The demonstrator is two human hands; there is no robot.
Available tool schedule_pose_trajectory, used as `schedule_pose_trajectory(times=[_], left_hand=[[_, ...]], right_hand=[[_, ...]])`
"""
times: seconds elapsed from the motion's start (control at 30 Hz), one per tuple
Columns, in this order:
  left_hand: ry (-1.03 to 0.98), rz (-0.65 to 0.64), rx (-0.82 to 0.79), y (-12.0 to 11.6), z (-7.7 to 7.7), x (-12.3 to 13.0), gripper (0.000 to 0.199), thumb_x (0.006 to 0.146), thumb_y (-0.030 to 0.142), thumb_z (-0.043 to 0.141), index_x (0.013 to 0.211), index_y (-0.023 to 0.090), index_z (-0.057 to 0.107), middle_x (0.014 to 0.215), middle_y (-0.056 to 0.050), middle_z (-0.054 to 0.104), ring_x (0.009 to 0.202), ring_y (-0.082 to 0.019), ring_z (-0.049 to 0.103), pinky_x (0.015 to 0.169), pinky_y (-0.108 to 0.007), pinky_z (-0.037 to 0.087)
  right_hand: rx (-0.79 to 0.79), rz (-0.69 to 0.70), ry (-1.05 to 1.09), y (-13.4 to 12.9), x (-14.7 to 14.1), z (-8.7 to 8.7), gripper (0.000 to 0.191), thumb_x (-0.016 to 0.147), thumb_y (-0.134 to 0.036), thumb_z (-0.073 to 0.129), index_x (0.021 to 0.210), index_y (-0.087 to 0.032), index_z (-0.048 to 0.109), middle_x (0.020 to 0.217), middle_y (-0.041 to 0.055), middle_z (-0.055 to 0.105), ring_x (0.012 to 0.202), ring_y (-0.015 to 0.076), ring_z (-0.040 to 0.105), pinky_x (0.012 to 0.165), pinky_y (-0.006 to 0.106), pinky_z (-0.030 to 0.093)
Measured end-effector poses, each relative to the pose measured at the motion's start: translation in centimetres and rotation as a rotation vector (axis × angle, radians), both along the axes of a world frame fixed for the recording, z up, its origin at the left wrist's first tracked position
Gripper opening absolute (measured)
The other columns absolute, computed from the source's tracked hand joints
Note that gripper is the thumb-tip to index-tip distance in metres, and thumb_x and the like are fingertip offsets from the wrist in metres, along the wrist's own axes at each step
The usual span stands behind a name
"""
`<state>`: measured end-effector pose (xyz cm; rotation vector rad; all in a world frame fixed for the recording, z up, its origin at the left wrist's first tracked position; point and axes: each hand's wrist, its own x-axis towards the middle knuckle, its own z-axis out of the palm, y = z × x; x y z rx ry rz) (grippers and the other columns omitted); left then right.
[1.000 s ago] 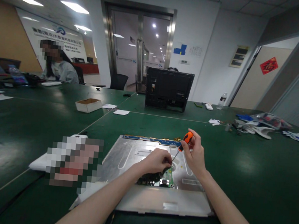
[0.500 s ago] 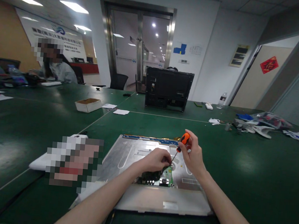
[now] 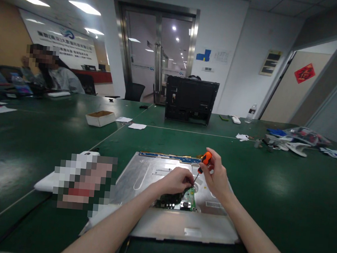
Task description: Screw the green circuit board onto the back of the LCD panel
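Note:
My right hand (image 3: 217, 176) is closed around the orange and black handle of a screwdriver (image 3: 206, 158). Its shaft slants down to the left, with the tip by the upper edge of a green circuit board (image 3: 191, 197). Beside that tip, the fingers of my left hand (image 3: 178, 179) are pinched together; what they hold, if anything, is hidden. The board sits on the silver metal back of a flat display panel (image 3: 160, 225), which lies on the table under both hands. A blue circuit strip (image 3: 166, 157) runs along the panel's far edge. My left hand covers part of the board.
A black monitor housing (image 3: 192, 101) stands farther back on the green table (image 3: 278, 215). To the left are a white box (image 3: 100, 118) and a white object (image 3: 46, 179), partly blurred out. Plastic scraps (image 3: 298, 147) lie at right. Another person (image 3: 62, 79) sits far left.
The screwdriver handle in my right hand has shifted slightly left and down, tilting more upright. My left hand stays in place. The person at far left has leaned left and raised a hand.

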<state>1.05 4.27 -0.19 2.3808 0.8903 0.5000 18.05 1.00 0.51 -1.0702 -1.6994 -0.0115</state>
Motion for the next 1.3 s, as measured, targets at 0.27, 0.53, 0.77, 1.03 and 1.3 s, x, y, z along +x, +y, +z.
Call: schedule_pose_trajectory(times=[0.27, 0.53, 0.77, 1.03, 1.3], left_hand=[[-0.021, -0.010, 0.004, 0.07, -0.19, 0.05, 0.020, 0.070, 0.002, 0.059, 0.079, 0.015, 0.071, 0.074, -0.001, 0.070, 0.070, -0.015, 0.061, 0.067, -0.021, 0.043], [-0.018, -0.027, 0.017, 0.13, -0.24, 0.03, 0.019, 0.070, 0.003, 0.059, 0.078, 0.015, 0.071, 0.075, -0.001, 0.070, 0.072, -0.015, 0.062, 0.068, -0.021, 0.043], [0.001, -0.028, 0.023, 0.18, -0.17, 0.02, 0.019, 0.070, 0.003, 0.059, 0.078, 0.016, 0.071, 0.074, -0.001, 0.070, 0.070, -0.015, 0.061, 0.066, -0.021, 0.043], [0.011, -0.021, 0.004, 0.26, -0.06, 0.01, 0.017, 0.070, 0.006, 0.061, 0.077, 0.017, 0.071, 0.072, 0.000, 0.069, 0.068, -0.015, 0.060, 0.064, -0.021, 0.042], [-0.001, -0.016, -0.013, 0.12, 0.01, 0.07, 0.020, 0.069, 0.003, 0.059, 0.078, 0.016, 0.071, 0.071, 0.000, 0.069, 0.066, -0.014, 0.060, 0.063, -0.020, 0.042]], right_hand=[[0.013, -0.023, -0.021, 0.03, 0.02, 0.08, 0.038, 0.092, -0.034, 0.047, 0.127, -0.021, 0.040, 0.069, -0.0021, 0.057, 0.053, 0.0137, 0.056, 0.050, 0.024, 0.045], [0.019, -0.014, -0.037, 0.00, 0.04, 0.16, 0.039, 0.092, -0.033, 0.048, 0.128, -0.021, 0.040, 0.068, -0.0022, 0.057, 0.051, 0.0132, 0.056, 0.049, 0.023, 0.044], [0.033, -0.005, -0.039, 0.02, 0.08, 0.15, 0.039, 0.092, -0.033, 0.047, 0.128, -0.021, 0.040, 0.066, -0.0029, 0.056, 0.051, 0.0133, 0.056, 0.048, 0.023, 0.044], [0.012, 0.004, -0.024, 0.01, 0.20, 0.11, 0.043, 0.089, -0.035, 0.052, 0.128, -0.021, 0.041, 0.067, -0.0035, 0.056, 0.051, 0.0124, 0.055, 0.049, 0.023, 0.044], [0.038, 0.018, -0.046, -0.05, 0.14, 0.20, 0.042, 0.087, -0.035, 0.055, 0.126, -0.022, 0.043, 0.068, -0.0032, 0.057, 0.049, 0.0112, 0.053, 0.046, 0.022, 0.043]])
